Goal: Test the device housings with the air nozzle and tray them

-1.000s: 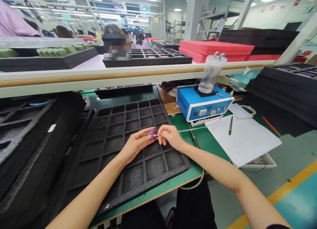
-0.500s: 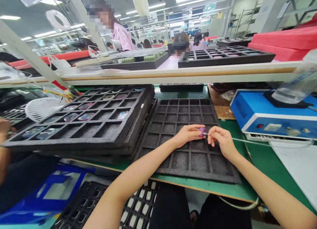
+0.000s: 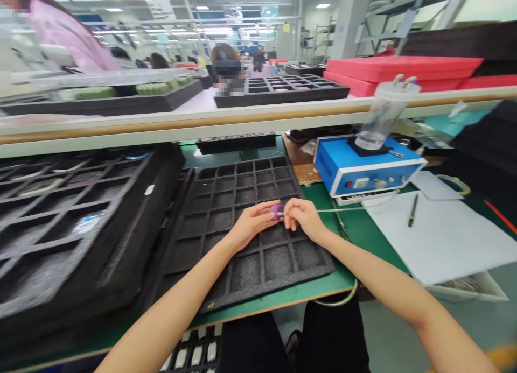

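Above a black foam tray with square compartments (image 3: 244, 273), my left hand (image 3: 251, 222) pinches a small purple piece (image 3: 276, 211) between thumb and fingers. Close on its right, my right hand (image 3: 302, 218) is closed round the end of a thin tool, whose tip meets the purple piece. A pale thin tube (image 3: 341, 209) runs from the right hand toward the right. The compartments around both hands hold nothing that I can see.
Stacked foam trays (image 3: 121, 244) stand at the left. At the right are a blue control box (image 3: 335, 168) with a clear cup (image 3: 377, 120) on top, white paper (image 3: 440, 244) and a pen (image 3: 413, 210). A shelf edge (image 3: 258, 114) crosses behind.
The view has turned to the right, so the trays and the blue box appear further left. Both hands keep their hold, with the tool tip still at the purple piece.
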`<state>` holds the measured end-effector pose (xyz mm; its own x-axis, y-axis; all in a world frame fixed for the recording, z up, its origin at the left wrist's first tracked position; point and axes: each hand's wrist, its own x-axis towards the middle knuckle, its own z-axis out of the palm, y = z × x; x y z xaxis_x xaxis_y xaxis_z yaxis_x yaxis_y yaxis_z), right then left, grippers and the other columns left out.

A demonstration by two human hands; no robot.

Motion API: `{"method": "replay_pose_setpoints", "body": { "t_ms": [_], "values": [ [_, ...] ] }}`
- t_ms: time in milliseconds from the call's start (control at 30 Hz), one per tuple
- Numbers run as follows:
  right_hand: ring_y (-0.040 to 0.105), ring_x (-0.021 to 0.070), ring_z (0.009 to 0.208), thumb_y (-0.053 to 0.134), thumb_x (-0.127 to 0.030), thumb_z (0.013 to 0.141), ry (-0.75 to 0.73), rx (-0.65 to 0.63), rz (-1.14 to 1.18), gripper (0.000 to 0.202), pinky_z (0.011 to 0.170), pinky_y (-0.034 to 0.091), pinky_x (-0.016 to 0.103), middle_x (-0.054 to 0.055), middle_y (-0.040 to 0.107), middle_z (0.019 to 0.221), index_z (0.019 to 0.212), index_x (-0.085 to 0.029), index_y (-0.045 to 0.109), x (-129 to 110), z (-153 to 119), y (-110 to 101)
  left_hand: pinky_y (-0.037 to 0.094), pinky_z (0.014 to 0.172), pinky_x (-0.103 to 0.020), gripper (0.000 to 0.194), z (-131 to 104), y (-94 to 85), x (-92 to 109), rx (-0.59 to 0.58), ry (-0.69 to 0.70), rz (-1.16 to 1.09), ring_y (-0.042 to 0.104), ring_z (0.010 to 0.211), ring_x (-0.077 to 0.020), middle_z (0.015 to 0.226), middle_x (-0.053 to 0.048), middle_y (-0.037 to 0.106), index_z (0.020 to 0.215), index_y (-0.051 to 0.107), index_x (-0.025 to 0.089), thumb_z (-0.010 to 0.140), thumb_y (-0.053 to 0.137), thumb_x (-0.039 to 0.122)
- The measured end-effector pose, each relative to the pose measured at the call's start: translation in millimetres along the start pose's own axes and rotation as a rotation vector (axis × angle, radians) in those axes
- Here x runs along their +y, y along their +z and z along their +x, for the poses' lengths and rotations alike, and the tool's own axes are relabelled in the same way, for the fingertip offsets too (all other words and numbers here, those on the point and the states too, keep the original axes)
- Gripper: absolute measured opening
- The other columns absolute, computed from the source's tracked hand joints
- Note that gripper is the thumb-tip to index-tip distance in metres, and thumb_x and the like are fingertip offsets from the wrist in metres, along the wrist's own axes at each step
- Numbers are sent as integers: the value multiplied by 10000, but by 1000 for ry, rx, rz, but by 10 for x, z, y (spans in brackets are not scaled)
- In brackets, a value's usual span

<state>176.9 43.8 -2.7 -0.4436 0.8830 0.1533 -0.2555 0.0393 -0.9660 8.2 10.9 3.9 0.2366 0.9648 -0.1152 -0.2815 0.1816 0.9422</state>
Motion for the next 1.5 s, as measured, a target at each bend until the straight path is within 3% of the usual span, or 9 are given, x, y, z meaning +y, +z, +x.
{"method": "replay_pose_setpoints", "body": {
  "t_ms": [1500],
  "values": [
    [438, 80, 327, 490, -204, 643, 12, 3, -8, 71, 356, 329, 184, -22, 577, 431, 627, -158, 543, 9, 5, -8, 427, 963, -393, 397, -19, 8, 28, 11, -3, -4, 642, 924, -191, 1016, -77, 682, 1076, 660, 180, 688, 727, 234]
  ]
}}
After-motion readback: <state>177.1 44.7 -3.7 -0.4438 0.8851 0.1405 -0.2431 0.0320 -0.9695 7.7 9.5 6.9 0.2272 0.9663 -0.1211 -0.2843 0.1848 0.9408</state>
